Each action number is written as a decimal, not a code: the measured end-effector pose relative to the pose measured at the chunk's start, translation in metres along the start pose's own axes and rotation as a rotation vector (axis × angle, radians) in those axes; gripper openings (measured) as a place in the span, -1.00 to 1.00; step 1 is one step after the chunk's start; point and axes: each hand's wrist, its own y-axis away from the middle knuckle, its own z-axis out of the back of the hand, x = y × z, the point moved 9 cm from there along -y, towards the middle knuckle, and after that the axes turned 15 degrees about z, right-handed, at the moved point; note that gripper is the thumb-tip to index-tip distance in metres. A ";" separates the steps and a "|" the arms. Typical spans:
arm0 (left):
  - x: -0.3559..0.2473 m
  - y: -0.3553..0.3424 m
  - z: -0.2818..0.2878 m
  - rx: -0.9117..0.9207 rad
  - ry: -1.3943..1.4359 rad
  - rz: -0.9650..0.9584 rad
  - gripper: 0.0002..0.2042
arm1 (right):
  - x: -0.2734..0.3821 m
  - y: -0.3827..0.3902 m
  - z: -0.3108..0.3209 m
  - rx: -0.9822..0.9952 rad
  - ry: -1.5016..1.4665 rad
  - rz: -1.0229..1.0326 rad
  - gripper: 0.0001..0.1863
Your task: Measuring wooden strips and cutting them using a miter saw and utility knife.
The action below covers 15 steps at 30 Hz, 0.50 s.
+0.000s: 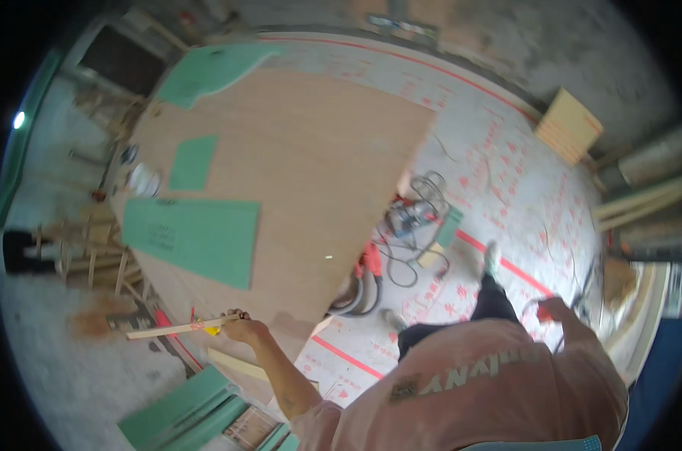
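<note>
My left hand (243, 328) is stretched out to the left, closed around one end of a thin pale wooden strip (159, 330). A small yellow thing (212, 330) shows against the strip beside my fingers; I cannot tell if I hold it too. Below my hand lies the near left edge of a large brown board (322, 173). My right hand (557, 310) hangs low at my right side with its fingers curled. A small reddish thing (542, 313) shows at its fingertips, too blurred to name.
Green panel pieces (206, 237) lie on the board near a white bucket (144, 180). Beside the board are a tangled cable (430, 197), tools and a red-handled thing with a black hose (369, 259). More green panels (179, 410) lie at lower left. Red-printed white sheeting (506, 180) covers the floor.
</note>
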 end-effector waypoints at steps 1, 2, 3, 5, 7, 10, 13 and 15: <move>0.020 0.033 -0.015 0.012 -0.036 0.034 -0.88 | 0.002 -0.024 0.021 0.150 -0.055 0.110 -0.82; 0.040 0.070 -0.042 0.108 -0.060 0.018 -0.88 | 0.037 -0.025 0.008 0.028 0.064 -0.019 -0.83; 0.069 0.103 -0.068 0.190 -0.065 0.030 -0.87 | 0.054 -0.045 0.018 0.062 0.041 -0.009 -0.84; 0.135 0.169 -0.119 0.259 -0.197 0.108 -0.84 | 0.068 -0.081 0.042 0.066 -0.032 0.027 -0.84; 0.208 0.240 -0.166 0.339 -0.382 0.177 -0.82 | 0.109 -0.115 0.079 0.056 -0.052 0.047 -0.78; 0.269 0.349 -0.244 0.607 -0.492 0.329 -0.86 | 0.177 -0.136 0.119 -0.031 -0.117 0.181 -0.80; 0.314 0.404 -0.301 0.665 -0.463 0.353 -0.89 | 0.219 -0.161 0.151 0.043 -0.173 0.220 -0.77; 0.333 0.432 -0.332 0.744 -0.430 0.406 -0.80 | 0.241 -0.181 0.168 0.113 -0.215 0.212 -0.75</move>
